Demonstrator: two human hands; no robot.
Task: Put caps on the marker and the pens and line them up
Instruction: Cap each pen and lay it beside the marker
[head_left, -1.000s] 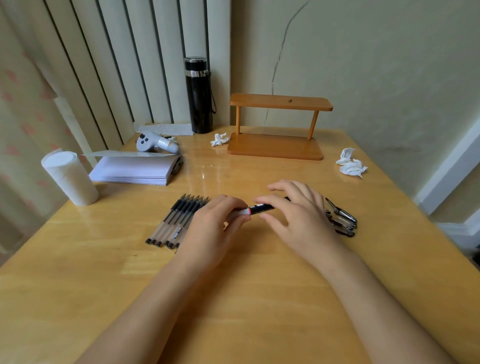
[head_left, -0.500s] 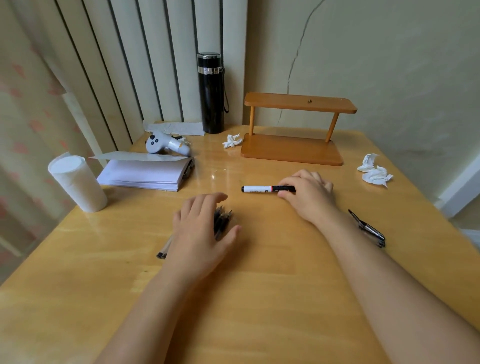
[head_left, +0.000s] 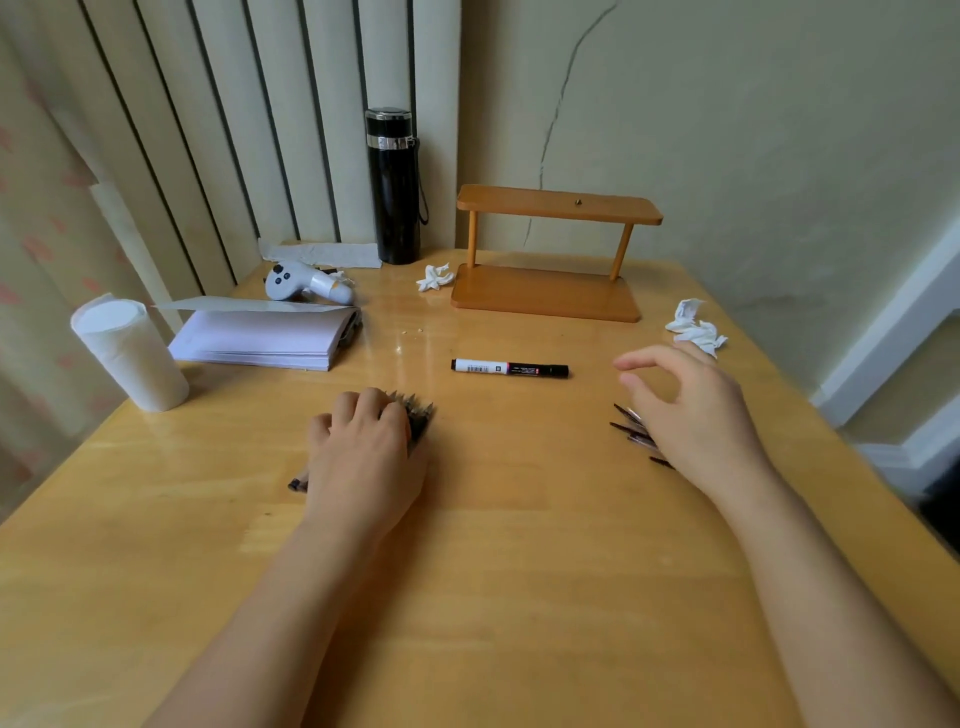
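My left hand (head_left: 363, 457): it lies palm down over the bundle of slim black-tipped pens with clear barrels (head_left: 413, 415), fingers curled around them. Whether I really grip them or only press on them I cannot tell, the fingers hide it.
Pens under my left hand: their bare points stick out beyond my knuckles, away from me and a little to the right; one back end shows near my wrist. So their long axis runs from near-left to far-right.
My right hand (head_left: 691, 410): it hovers loose above the table, fingers spread and half bent, holding nothing.
Small dark pen caps with metal clips (head_left: 636, 428): they lie in a heap just under and to the left of my right fingers, partly hidden by the palm. This hand is clearly the nearer one for them.
Next move, as I judge: the right fingers go down for one cap, and the left brings one pen point toward it.
Caps, handling: thin, hard and smooth, I think they slide easily on the glossy yellow wooden table (head_left: 519, 597).
White and black marker with its black cap on (head_left: 509, 368): beyond both hands, between them, lying left to right.
Further away: a crumpled white tissue (head_left: 696, 330) behind my right fingers.
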